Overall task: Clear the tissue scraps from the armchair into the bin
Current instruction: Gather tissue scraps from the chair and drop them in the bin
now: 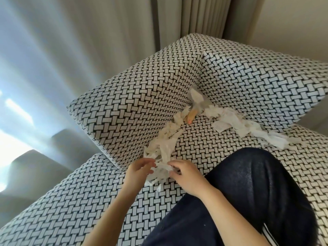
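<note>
On the armchair [213, 153]: scraps [163, 148] lie in a loose trail along the crease where its seat meets the side cushions. The trail runs from its front edge into its back corner and out along its other side.
Left hand [140, 168]: at the armchair's front end of the trail, fingers [150, 161] curled onto the edge of the nearest wad, pinching it as far as I can tell.
Right hand [188, 176]: just beside the left on the same wad, fingers bent round the tissue and gripping it.
Handling: I judge the scraps almost weightless, soft and easily torn. They should crush small, cling to the fabric and drift if dropped.
Where to hold: I would rake several together and close a whole hand on the bunch. Pieces tucked into the armchair's crease need fingertips dug in.
Bin: not in view, so I cannot tell on which side of the armchair it stands.
Knee [248, 183]: dark-trousered, on the armchair's seat close to the right forearm. It narrows my reach toward the back corner and may hide scraps.
Orange thing [191, 115]: small, near the armchair's back corner among the scraps. I cannot tell what it is, so I would keep it out of the bunch.
Slip [221, 125]: printed paper lying flat in the trail along the armchair's far side, probably stiffer than tissue.
Curtain [88, 50]: hangs behind the armchair, out of the way.
</note>
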{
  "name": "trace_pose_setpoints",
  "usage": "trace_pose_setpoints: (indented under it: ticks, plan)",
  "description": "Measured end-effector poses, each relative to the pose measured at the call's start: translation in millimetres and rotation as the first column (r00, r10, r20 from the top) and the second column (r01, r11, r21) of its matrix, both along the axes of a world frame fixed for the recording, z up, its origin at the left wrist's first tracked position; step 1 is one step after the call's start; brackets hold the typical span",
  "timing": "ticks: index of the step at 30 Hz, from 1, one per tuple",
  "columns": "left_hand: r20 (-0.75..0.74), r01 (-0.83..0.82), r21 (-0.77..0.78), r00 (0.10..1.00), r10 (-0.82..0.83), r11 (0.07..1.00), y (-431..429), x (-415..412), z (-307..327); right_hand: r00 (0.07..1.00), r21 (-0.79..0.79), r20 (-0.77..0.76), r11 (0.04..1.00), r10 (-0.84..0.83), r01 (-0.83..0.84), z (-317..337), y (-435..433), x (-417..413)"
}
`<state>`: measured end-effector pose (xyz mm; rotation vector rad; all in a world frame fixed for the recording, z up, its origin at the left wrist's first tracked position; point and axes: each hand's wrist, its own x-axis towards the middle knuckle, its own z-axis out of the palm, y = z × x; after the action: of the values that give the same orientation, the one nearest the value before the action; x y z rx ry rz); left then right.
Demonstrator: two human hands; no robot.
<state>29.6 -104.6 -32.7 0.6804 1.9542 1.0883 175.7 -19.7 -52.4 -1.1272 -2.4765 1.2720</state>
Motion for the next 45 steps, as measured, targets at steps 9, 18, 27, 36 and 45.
trace_pose_setpoints:
  ticks: [9,18,27,36,45]
  plan:
    - [-0.103,0.039,0.044,0.994,-0.034,0.998,2,0,-4,0.768,-0.39,-0.382,0.843,-0.514,0.371,21,8,9]
    - [-0.5,0.326,-0.032,0.813,-0.298,0.945,7,9,-18,0.422,-0.785,-0.408,0.547,-0.81,0.291,26,18,16]
    - [-0.662,0.364,-0.444,0.482,-0.574,0.819,12,16,-42,0.467,-0.776,-0.447,0.591,-0.762,0.221,24,17,15]
    - [-0.609,0.28,-0.149,0.73,-0.311,0.949,16,12,-35,0.537,-0.742,-0.471,0.644,-0.7,0.188,23,15,15]
    - [-0.616,0.19,-0.013,0.772,-0.158,0.982,24,-3,8,0.539,-0.716,-0.458,0.653,-0.707,0.248,25,14,16]
